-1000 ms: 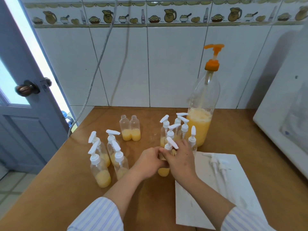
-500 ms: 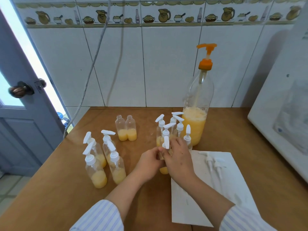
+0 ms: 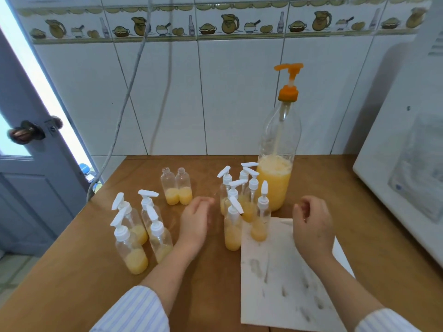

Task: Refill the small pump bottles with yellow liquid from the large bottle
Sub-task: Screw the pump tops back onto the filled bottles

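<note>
The large clear bottle (image 3: 275, 188) with an orange pump (image 3: 288, 68) stands at the back of the wooden table (image 3: 72, 271), about a third full of yellow liquid. In front of it is a cluster of several small pump bottles (image 3: 239, 188). The nearest one (image 3: 232, 233) stands alone, its white pump on. Two small bottles without pumps (image 3: 176, 190) stand further left, and several more pump bottles (image 3: 136, 231) at the left. My left hand (image 3: 195, 221) hovers with relaxed fingers left of the nearest bottle. My right hand (image 3: 311, 226) hovers over the paper sheet, fingers loosely curled, holding nothing visible.
A stained white paper sheet (image 3: 282, 283) lies at the front right; one small bottle (image 3: 260, 219) stands on its far corner. A white appliance (image 3: 407, 164) takes up the right side. A door (image 3: 31, 176) and a hanging cable (image 3: 124, 104) are on the left.
Both hands have let go of the nearest small pump bottle and moved apart. The right hand went right over the paper, the left hand a little left.
</note>
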